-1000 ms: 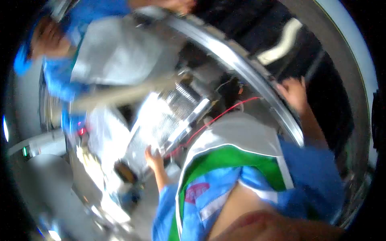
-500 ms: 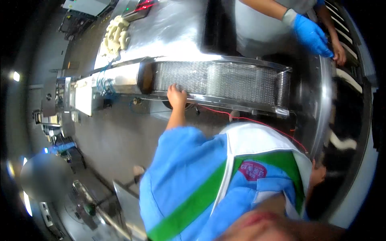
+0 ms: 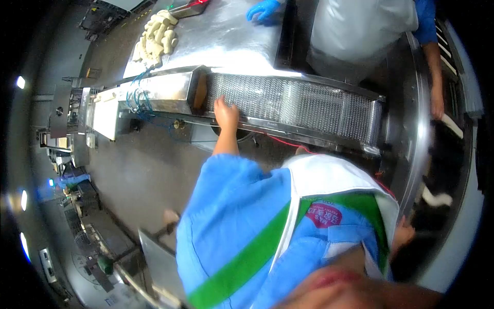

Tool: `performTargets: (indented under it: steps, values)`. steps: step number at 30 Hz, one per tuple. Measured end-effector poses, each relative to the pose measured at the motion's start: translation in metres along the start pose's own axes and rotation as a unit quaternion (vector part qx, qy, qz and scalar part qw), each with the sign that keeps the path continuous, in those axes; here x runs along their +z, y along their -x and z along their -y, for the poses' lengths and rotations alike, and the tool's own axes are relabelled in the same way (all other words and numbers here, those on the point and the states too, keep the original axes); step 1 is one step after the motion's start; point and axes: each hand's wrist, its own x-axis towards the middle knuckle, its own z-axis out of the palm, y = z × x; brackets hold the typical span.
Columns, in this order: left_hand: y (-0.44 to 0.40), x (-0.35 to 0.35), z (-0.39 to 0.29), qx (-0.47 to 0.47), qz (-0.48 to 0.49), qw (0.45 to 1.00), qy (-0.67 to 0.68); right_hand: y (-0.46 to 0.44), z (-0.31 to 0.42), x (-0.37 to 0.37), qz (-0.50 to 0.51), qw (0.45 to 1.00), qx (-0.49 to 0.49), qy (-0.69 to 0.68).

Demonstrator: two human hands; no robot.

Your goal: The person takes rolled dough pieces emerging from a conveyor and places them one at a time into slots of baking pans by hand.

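My left hand (image 3: 226,114) rests at the near edge of a metal mesh conveyor belt (image 3: 262,98), beside the end of a steel housing (image 3: 170,92). Its fingers are apart with nothing in them. At the lower right, my right hand (image 3: 404,233) is partly behind my white apron, at the rim of a dark conveyor (image 3: 435,170); its fingers are too unclear to read. A wavy white dough strip (image 3: 436,199) lies on that dark conveyor, just beyond my right hand.
Across the mesh belt stands a co-worker in a white apron (image 3: 355,31); their bare hand (image 3: 437,105) touches another dough strip (image 3: 453,126). Their blue-gloved hand (image 3: 262,9) is over the steel table (image 3: 226,41). Dough pieces (image 3: 157,38) are piled there. A red cable (image 3: 288,141) runs below.
The co-worker's blue-gloved hand has moved from the dark conveyor to the steel table, and their bare hand has moved down to a dough strip. My hands stay nearly in place while the view shifts slightly.
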Motion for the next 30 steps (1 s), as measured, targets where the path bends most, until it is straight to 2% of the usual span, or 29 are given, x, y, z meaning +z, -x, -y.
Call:
performTargets:
  steps: [1, 3, 4, 6, 9, 10, 13, 15, 17, 20, 21, 22, 23, 24, 25, 27, 28, 29, 30]
  values:
    - [-0.002, 0.0, -0.002, 0.002, -0.003, 1.0, 0.002, -0.001, -0.002, 0.006, -0.002, 1.0, 0.002, -0.003]
    - [0.001, -0.001, -0.001, 0.002, 0.008, 1.0, 0.004, 0.003, -0.007, 0.011, -0.167, 0.981, -0.092, 0.038]
    - [0.0, -0.003, -0.001, 0.002, 0.009, 1.0, 0.004, 0.002, -0.005, 0.01, -0.166, 0.981, -0.091, 0.038]
    - [0.002, -0.005, -0.005, 0.013, 0.019, 1.0, -0.008, 0.0, -0.005, 0.006, -0.085, 0.994, -0.07, 0.026]
    - [0.002, 0.003, 0.005, 0.029, 0.016, 0.999, -0.013, 0.002, 0.013, -0.018, -0.042, 0.997, -0.039, 0.061]
    - [0.0, 0.003, 0.006, 0.037, 0.026, 0.999, -0.013, 0.004, 0.026, -0.038, -0.01, 0.999, -0.034, 0.009]
    - [-0.004, 0.001, -0.001, 0.042, 0.001, 0.998, -0.037, -0.009, 0.0, 0.008, -0.007, 1.0, -0.021, -0.001]
    - [-0.008, -0.009, -0.015, 0.008, 0.008, 0.999, -0.051, -0.007, 0.007, -0.004, 0.017, 0.999, -0.026, -0.019]
    - [-0.019, -0.014, -0.02, -0.036, 0.017, 0.99, -0.132, -0.009, 0.011, -0.009, 0.039, 0.998, -0.027, -0.038]
    - [-0.042, 0.002, 0.006, -0.014, 0.035, 0.982, -0.186, -0.007, 0.005, -0.001, 0.044, 0.999, -0.025, -0.003]
    - [-0.039, -0.026, -0.042, -0.196, 0.008, 0.975, 0.109, -0.008, 0.005, -0.007, 0.065, 0.996, -0.042, -0.055]
    - [-0.043, 0.003, 0.005, -0.057, 0.024, 0.998, -0.017, -0.004, -0.002, 0.008, -0.003, 0.998, -0.042, -0.047]
    - [-0.051, 0.006, 0.012, 0.04, 0.117, 0.976, -0.178, -0.002, -0.006, 0.011, -0.013, 0.997, -0.053, -0.06]
    - [-0.054, 0.01, 0.009, 0.143, 0.187, 0.91, -0.34, 0.003, -0.002, 0.009, -0.022, 0.999, 0.009, -0.035]
    - [-0.056, 0.001, -0.025, 0.114, 0.265, 0.882, -0.373, 0.004, 0.0, 0.006, 0.021, 0.999, 0.041, -0.018]
    - [-0.063, 0.024, 0.001, 0.153, 0.24, 0.893, -0.35, 0.008, 0.003, -0.003, 0.041, 0.999, 0.012, -0.017]
    - [-0.064, 0.023, 0.006, 0.228, 0.208, 0.895, -0.32, 0.011, 0.003, -0.009, 0.049, 0.999, 0.01, -0.011]
    - [-0.07, 0.027, 0.013, 0.233, 0.226, 0.889, -0.322, 0.012, 0.007, -0.013, 0.035, 0.998, 0.031, -0.051]
    - [-0.075, 0.026, 0.014, 0.253, 0.213, 0.89, -0.313, 0.017, -0.01, 0.017, -0.017, 1.0, -0.015, 0.008]
